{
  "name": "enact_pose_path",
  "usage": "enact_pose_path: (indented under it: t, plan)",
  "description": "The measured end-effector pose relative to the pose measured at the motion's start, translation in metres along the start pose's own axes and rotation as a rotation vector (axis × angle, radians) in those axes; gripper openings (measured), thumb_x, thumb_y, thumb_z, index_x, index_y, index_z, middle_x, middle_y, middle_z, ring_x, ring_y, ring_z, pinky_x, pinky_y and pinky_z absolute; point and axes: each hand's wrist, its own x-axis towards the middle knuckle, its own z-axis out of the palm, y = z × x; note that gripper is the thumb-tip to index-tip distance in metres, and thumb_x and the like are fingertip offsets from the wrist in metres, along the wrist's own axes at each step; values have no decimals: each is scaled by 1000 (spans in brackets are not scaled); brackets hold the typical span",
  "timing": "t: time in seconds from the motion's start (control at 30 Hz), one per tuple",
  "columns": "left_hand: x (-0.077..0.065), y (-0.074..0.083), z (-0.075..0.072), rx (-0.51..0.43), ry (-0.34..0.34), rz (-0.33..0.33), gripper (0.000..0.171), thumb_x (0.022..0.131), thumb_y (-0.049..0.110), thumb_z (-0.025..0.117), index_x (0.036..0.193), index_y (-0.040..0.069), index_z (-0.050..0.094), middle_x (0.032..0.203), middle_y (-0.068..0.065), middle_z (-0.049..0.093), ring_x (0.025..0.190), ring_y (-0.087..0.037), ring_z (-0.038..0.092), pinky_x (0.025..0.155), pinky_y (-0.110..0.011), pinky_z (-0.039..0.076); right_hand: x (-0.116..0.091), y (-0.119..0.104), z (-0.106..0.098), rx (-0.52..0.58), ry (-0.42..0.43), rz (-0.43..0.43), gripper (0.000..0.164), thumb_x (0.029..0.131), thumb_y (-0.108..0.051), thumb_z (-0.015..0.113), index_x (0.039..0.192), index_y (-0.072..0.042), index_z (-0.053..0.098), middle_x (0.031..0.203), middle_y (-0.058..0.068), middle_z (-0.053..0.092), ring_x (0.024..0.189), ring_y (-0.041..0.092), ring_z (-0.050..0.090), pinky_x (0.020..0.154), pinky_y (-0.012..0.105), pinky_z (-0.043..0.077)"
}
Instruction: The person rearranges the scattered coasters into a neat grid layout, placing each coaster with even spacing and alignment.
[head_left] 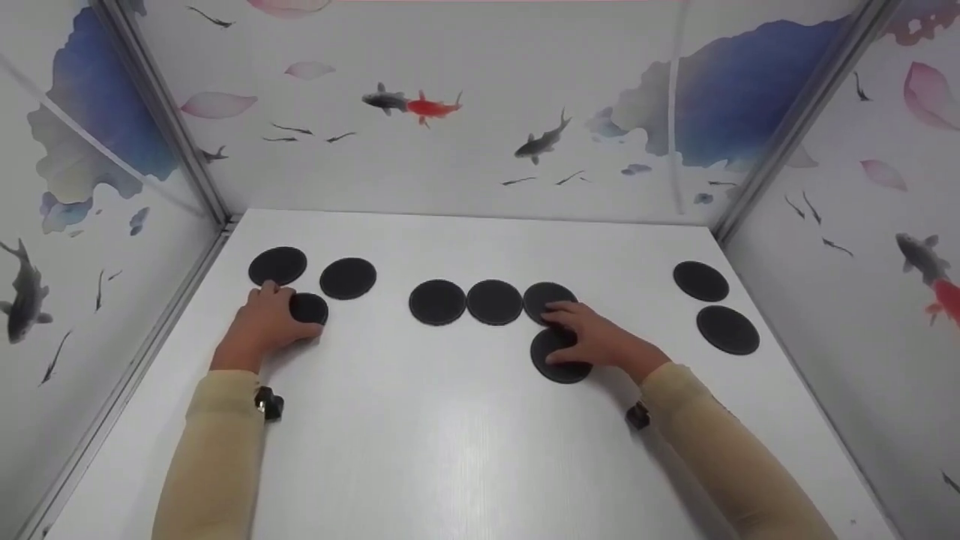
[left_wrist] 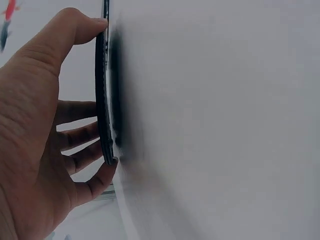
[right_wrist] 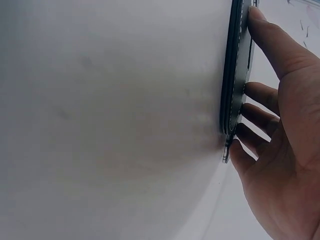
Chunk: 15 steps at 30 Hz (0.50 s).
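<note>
White table [head_left: 450, 450]: left hand [head_left: 264, 324] grips black disc [head_left: 309, 307] by rim; three-disc row [head_left: 495, 302] at three o'clock, nearer right hand [head_left: 592, 337], loosely spread over end disc [head_left: 543, 292] and six-o'clock neighbour [head_left: 559, 371].

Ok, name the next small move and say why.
Perhaps the left hand should draw its black disc toward the middle row of three discs: thumb and fingers already span that disc, and the head view shows it apart from the row.
</note>
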Motion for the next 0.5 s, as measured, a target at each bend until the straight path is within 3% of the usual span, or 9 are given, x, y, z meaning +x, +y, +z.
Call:
enact_pose_path:
  t: [0.2,0.33,0.5]
  plan:
    - [2,15,-3,15,47,55,100,90,53,81,156,-14,47,150,-36,41,133,-54,42,108,-72,45,-1,0,0,6,-5,6,90,93,-55,88,165,-14,54,177,7,35,166,38,26,130,58,31]
    - [5,33,-7,14,53,87,99,90,54,81,157,-11,47,150,-33,42,134,-51,42,110,-71,45,-1,-1,-1,7,-7,15,90,93,-54,88,165,-14,53,178,7,35,166,37,26,130,58,31]
    - [9,55,-1,0,58,126,98,88,54,83,157,-8,50,148,-30,45,133,-48,45,112,-68,46,-1,-2,0,5,-4,20,90,93,-57,87,165,-16,53,178,5,35,166,37,26,130,58,31]
